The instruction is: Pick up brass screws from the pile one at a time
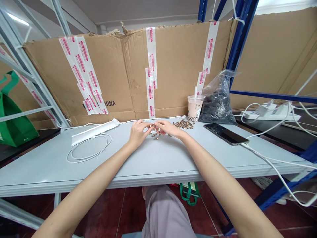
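My left hand (139, 132) and my right hand (166, 128) meet over the middle of the grey table (153, 162). Thumb and fingers of both are pinched together at the tips, around a small brass-coloured metal piece (152, 126) too small to name. Under and between the hands lie several loose metal pieces (155, 135) of like look. Just beyond my right hand a larger heap of brass-coloured pieces (183, 124) rests on the table. My fingers partly hide what they grip.
At the back right stand a bubble tea cup (194, 109) and a plastic bag of dark pieces (218, 107). A phone (225, 133) with a cable lies on the right. To the left are a coiled white cable (90, 155) and a white strip (95, 131). Cardboard (173, 66) walls the rear.
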Motion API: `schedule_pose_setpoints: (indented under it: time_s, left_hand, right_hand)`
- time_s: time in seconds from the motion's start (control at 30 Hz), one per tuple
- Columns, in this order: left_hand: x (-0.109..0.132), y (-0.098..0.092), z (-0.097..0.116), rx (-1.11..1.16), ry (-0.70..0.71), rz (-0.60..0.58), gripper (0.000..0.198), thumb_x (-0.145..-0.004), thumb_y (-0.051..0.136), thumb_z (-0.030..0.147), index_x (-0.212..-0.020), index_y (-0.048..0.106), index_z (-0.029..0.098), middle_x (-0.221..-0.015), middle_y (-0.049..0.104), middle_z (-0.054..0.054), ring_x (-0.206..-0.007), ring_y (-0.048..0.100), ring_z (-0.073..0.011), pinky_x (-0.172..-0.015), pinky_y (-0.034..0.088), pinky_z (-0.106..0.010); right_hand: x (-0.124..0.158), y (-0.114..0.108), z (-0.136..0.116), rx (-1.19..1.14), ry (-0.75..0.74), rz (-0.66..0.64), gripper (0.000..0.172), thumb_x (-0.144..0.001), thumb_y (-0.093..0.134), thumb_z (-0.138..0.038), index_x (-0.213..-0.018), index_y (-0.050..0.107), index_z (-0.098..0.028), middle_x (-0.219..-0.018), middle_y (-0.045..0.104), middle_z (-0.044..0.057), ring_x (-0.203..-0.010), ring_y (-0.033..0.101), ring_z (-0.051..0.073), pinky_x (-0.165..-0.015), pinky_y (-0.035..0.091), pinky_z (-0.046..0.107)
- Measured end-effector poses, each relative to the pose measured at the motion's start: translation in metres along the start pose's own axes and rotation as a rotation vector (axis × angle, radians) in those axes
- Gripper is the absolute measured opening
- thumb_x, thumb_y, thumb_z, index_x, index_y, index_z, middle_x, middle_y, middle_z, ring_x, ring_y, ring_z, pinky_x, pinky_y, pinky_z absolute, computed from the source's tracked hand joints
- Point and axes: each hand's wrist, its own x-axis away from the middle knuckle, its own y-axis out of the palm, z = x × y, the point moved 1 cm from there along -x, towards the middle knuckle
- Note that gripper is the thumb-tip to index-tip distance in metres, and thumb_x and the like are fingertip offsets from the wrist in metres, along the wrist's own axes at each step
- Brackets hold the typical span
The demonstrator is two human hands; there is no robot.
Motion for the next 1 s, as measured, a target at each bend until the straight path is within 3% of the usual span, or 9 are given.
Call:
schedule_pose_setpoints:
  time_s: [0.13, 0.4, 0.57, 0.77, 0.87, 1.0]
  left_hand:
    - [0.0003, -0.0013, -0.0024, 0.023, -0.001, -0.002, 0.016, -0.082, 0.054, 0.03, -0.087, 0.065, 0.02, -0.069, 0.065, -0.001, -0.069, 0.051, -0.0148, -0.068, 0.038, -0.03]
    - [0.0011, -0.001, -0.0054, 0.073, 0.027, -0.001, 0.019, -0.083, 0.051, 0.03, -0.091, 0.065, 0.019, -0.07, 0.065, -0.003, -0.07, 0.052, -0.0153, -0.065, 0.043, -0.029]
    - [0.0002, -0.0013, -0.0071, 0.041, 0.07, -0.033, 0.019, -0.084, 0.051, 0.03, -0.091, 0.065, 0.019, -0.073, 0.067, -0.003, -0.07, 0.051, -0.0151, -0.065, 0.042, -0.028]
    - [0.0015, 0.0017, -0.0086, 0.028, 0.114, -0.04, 0.02, -0.085, 0.049, 0.03, -0.086, 0.065, 0.019, -0.072, 0.067, -0.003, -0.065, 0.05, -0.0148, -0.062, 0.041, -0.028]
    - [0.002, 0.0037, -0.0096, 0.038, 0.118, -0.061, 0.021, -0.085, 0.047, 0.029, -0.088, 0.066, 0.019, -0.071, 0.067, -0.004, -0.064, 0.05, -0.0151, -0.06, 0.041, -0.028]
    - [0.0018, 0.0042, -0.0096, 0.046, 0.097, -0.061, 0.021, -0.085, 0.047, 0.029, -0.089, 0.066, 0.019, -0.071, 0.067, -0.004, -0.064, 0.051, -0.0153, -0.061, 0.042, -0.028]
  right_hand:
    - [0.0011, -0.001, -0.0003, -0.004, -0.019, -0.033, 0.026, -0.081, 0.049, -0.041, -0.075, 0.048, -0.016, -0.063, 0.05, -0.003, -0.048, 0.04, 0.006, -0.047, 0.033, 0.02]
    - [0.0018, 0.0008, 0.0026, 0.002, -0.055, -0.113, 0.035, -0.086, 0.039, -0.046, -0.07, 0.046, -0.016, -0.061, 0.044, -0.003, -0.049, 0.037, 0.006, -0.049, 0.032, 0.022]
    - [0.0033, -0.0027, -0.0013, 0.023, -0.016, -0.071, 0.027, -0.083, 0.045, -0.044, -0.079, 0.048, -0.016, -0.058, 0.043, -0.005, -0.047, 0.036, 0.006, -0.047, 0.028, 0.021]
    - [0.0021, 0.0011, 0.0017, -0.029, 0.014, -0.091, 0.031, -0.083, 0.045, -0.044, -0.068, 0.044, -0.017, -0.057, 0.035, -0.006, -0.049, 0.03, 0.006, -0.047, 0.024, 0.021]
    - [0.0009, 0.004, 0.0066, -0.044, 0.048, -0.033, 0.037, -0.083, 0.041, -0.048, -0.063, 0.039, -0.017, -0.058, 0.032, -0.005, -0.051, 0.028, 0.007, -0.048, 0.022, 0.021]
    - [0.0015, 0.002, 0.0069, -0.005, 0.014, 0.021, 0.034, -0.083, 0.042, -0.048, -0.071, 0.043, -0.017, -0.059, 0.035, -0.005, -0.052, 0.03, 0.007, -0.049, 0.025, 0.021]
